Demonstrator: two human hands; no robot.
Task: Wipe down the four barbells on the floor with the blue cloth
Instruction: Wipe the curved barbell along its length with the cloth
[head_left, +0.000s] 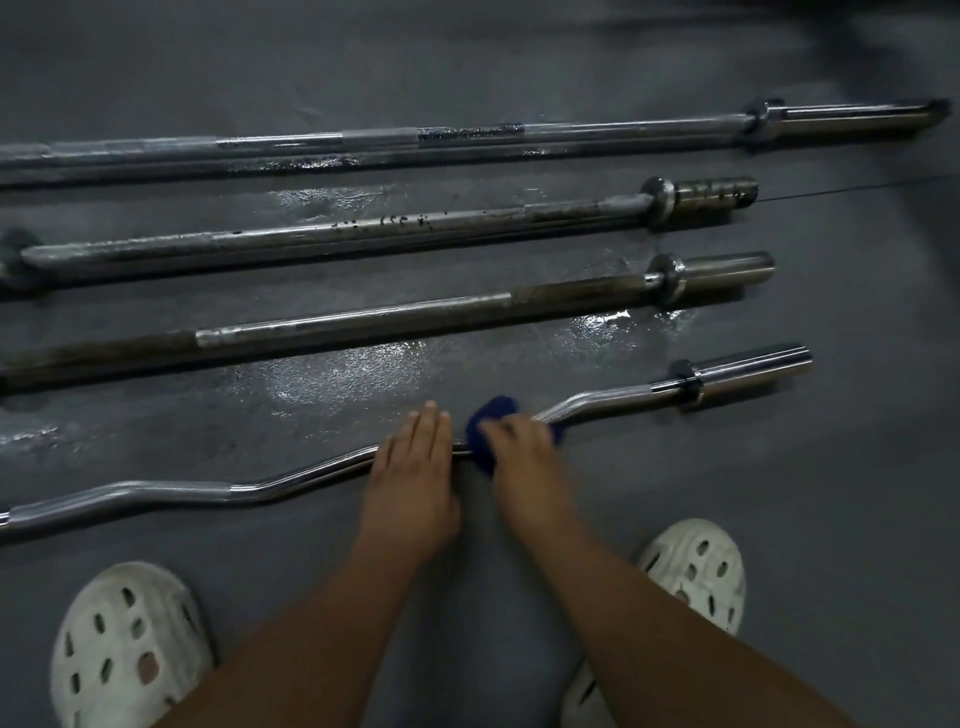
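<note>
Several barbells lie side by side on the dark floor. Nearest me is a shiny curved bar (171, 491) with a chrome sleeve at its right end. My left hand (413, 462) rests flat on its middle, fingers straight. Just to the right, my right hand (524, 457) grips the blue cloth (491, 415), which is wrapped over the same bar. Behind it lie a worn straight bar (363, 325), a spotted straight bar (363, 231) and the longest bar (363, 140) at the back.
Wet, shiny patches (337, 374) cover the floor between the bars. My feet in white perforated clogs stand close to the curved bar, the left clog (124, 649) and the right clog (696, 566). Bare grey floor lies at the right.
</note>
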